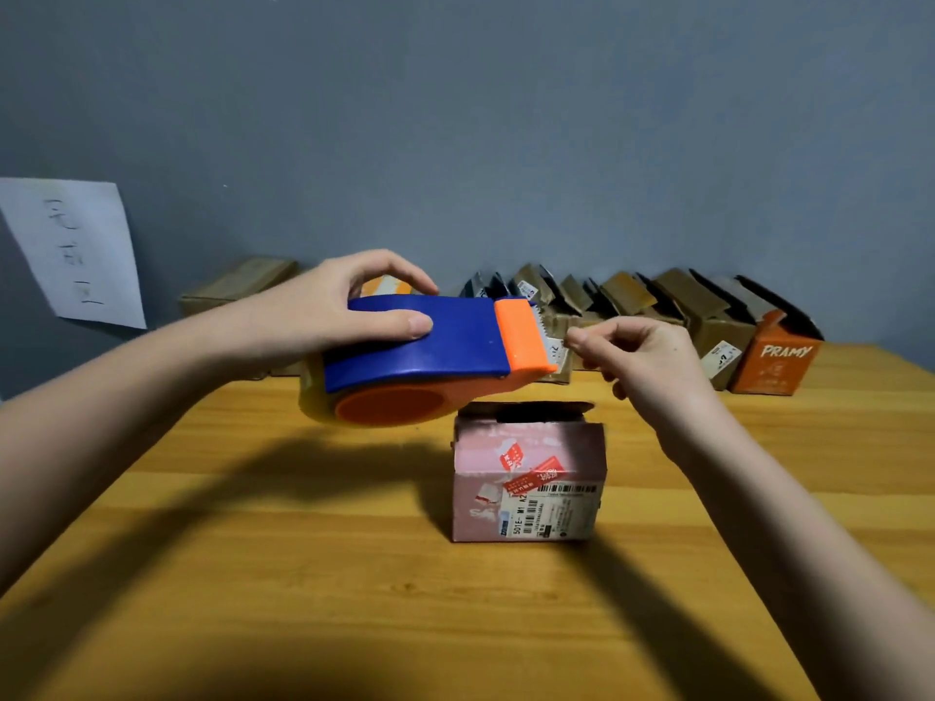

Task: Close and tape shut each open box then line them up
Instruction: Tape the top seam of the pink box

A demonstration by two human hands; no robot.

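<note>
One pink box (528, 480) stands near the middle of the wooden desk (253, 574), its top flaps not lying flat (the rear flap lifts a little), labels and a barcode on the near face. Just above it, not touching, hangs a blue and orange tape dispenser (430, 356), cutter end to the right. The left hand (349, 306) grips the dispenser over its blue top, thumb along the near side, fingers curled over the far edge. The right hand (642, 354) sits just beside the cutter, thumb and forefinger pinched together at the toothed blade; whether tape lies between them cannot be told. Behind, against the grey wall (506, 118), a row of open brown boxes (632, 306) runs rightward, roughly six, partly hidden by the dispenser and right hand. One orange box (776, 359) ends the row. One closed brown box (238, 285) sits far left. One sheet of paper (76, 250) hangs on the wall.
</note>
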